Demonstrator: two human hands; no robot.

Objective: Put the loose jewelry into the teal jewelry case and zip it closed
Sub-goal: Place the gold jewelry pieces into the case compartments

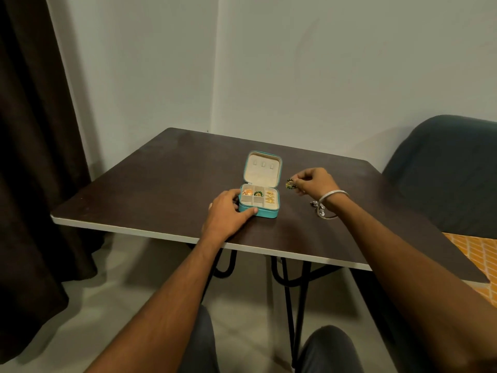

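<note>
Our left hand (228, 211) grips the open teal case (259, 203) on the surface (161, 184); our right hand (314, 181) pinches a green-gold earring (290, 183) beside it.

The jewelry case (271, 212) had a smooth teal leather-like shell and matt cream fabric lining. The table (166, 184) showed dark matt wood-look laminate. The bangle (334, 194) gleamed like polished metal.

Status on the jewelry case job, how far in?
Partly done. The open teal jewelry case already holds gold and green pieces in its cream compartments. The left hand steadies the case; the right hand pinches a green-and-gold earring. Left: silver jewelry on the dark table, then zipping.
</note>
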